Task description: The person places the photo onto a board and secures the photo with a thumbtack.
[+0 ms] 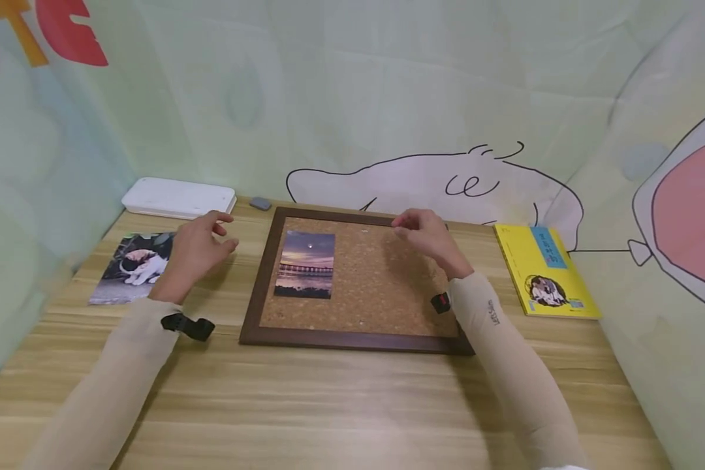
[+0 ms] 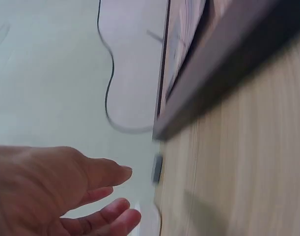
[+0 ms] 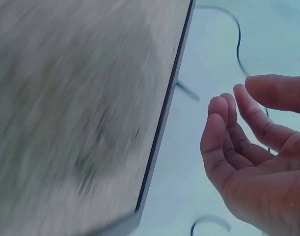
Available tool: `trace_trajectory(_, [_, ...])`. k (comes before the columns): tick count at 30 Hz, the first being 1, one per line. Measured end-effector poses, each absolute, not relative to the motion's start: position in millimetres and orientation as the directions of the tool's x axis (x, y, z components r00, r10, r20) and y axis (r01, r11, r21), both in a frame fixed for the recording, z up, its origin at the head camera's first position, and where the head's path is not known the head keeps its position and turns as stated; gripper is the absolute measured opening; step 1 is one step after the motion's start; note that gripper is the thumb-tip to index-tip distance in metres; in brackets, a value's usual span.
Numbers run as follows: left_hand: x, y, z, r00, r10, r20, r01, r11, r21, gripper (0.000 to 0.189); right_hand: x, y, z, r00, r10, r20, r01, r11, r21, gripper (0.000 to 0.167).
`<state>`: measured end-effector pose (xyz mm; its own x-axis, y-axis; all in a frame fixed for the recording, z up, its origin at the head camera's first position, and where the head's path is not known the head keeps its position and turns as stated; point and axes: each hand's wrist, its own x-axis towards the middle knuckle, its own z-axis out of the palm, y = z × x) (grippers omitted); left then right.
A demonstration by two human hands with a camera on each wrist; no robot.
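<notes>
A brown-framed corkboard [image 1: 396, 287] lies on the table, with a sunset photo [image 1: 304, 271] on the left part of its cork. A small bright dot, perhaps a pin head, shows near that photo's top. My right hand [image 1: 425, 238] hovers over the board's upper right; in the right wrist view its fingers [image 3: 216, 132] are loosely bent and nothing shows between them. My left hand [image 1: 196, 254] is raised between the board and a cat photo [image 1: 132, 271], partly covering that photo. The left wrist view shows its fingers [image 2: 108, 219] relaxed and holding nothing.
A white case [image 1: 179, 198] and a small grey object [image 1: 260, 203] sit at the table's back left. On the right lies a yellow book or pad [image 1: 546, 271]. A printed cloth backdrop [image 1: 352, 98] borders the table behind and at both sides.
</notes>
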<state>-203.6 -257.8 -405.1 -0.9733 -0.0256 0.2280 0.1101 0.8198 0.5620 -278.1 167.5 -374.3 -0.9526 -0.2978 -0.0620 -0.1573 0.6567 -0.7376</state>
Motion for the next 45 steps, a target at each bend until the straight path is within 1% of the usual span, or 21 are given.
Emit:
trace_trajectory(7, [-182.5, -310.3, -408.4, -0.975, -0.128, 0.180, -0.011, 0.842, 0.539, 0.048, -272.9, 211.2, -379.6, -0.965, -0.250, -0.084, -0.115, 0.683, -0.721, 0.031])
trace_trajectory(13, [-167.4, -346.1, -414.4, -0.976, -0.175, 0.126, -0.082, 0.841, 0.534, 0.054, -263.2, 245.7, -384.6, -0.979, -0.154, -0.135, -0.022, 0.734, -0.678, 0.034])
trace_trajectory(19, [-159.4, -374.2, -417.9, -0.978, -0.198, 0.067, -0.146, 0.876, 0.460, 0.064, -252.9, 282.4, -389.9, -0.983, -0.096, -0.159, 0.029, 0.766, -0.642, 0.035])
trace_trajectory(23, [-154.8, -389.3, -417.1, -0.980, -0.198, -0.017, -0.188, 0.894, 0.406, 0.075, -250.6, 299.7, -391.0, -0.972, -0.053, -0.230, 0.087, 0.825, -0.558, 0.039])
trace_trajectory(28, [-152.2, -397.0, -415.6, -0.971, -0.203, -0.131, -0.235, 0.912, 0.335, 0.084, -250.7, 313.1, -392.6, -0.945, 0.008, -0.327, 0.158, 0.886, -0.435, 0.049])
trace_trajectory(32, [-152.5, -393.9, -413.8, -0.961, -0.216, -0.174, -0.263, 0.910, 0.320, 0.086, -250.9, 318.2, -396.6, -0.936, 0.018, -0.351, 0.175, 0.889, -0.422, 0.051])
trace_trajectory(42, [-152.5, -388.6, -412.0, -0.951, -0.233, -0.203, -0.291, 0.894, 0.341, 0.089, -255.2, 313.1, -402.6, -0.954, 0.007, -0.300, 0.139, 0.895, -0.424, 0.033])
trace_trajectory(45, [-152.5, -389.1, -412.6, -0.948, -0.247, -0.203, -0.306, 0.882, 0.357, 0.088, -255.3, 311.4, -401.5, -0.951, 0.005, -0.308, 0.139, 0.899, -0.416, 0.032])
